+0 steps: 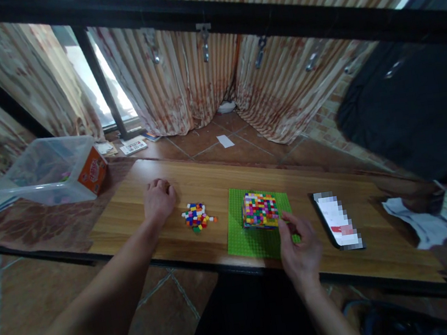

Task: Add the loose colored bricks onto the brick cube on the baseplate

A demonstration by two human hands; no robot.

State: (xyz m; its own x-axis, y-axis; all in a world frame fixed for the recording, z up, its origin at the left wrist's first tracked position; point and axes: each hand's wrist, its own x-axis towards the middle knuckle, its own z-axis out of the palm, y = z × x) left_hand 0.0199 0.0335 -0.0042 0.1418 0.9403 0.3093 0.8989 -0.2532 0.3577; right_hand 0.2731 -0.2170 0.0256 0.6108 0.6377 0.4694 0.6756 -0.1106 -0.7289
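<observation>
A block built of many small coloured toy bricks (260, 208) stands on a green studded baseplate (237, 240). At its right edge, the thumb and index finger of my right hand (299, 243) come together in a pinch. Anything between those fingertips is too small to make out. My left hand (159, 200) rests on the wooden table with its fingers curled under, so whether it holds anything is hidden. Just right of that hand lies a loose pile of small mixed-colour bricks (196, 215), apart from the baseplate.
A phone (338, 220) with a lit screen lies right of the baseplate. Crumpled white paper (418, 220) is farther right. A clear plastic bin (52, 172) with an orange label stands at the far left. A dark metal bar (202, 12) crosses above the table (202, 165).
</observation>
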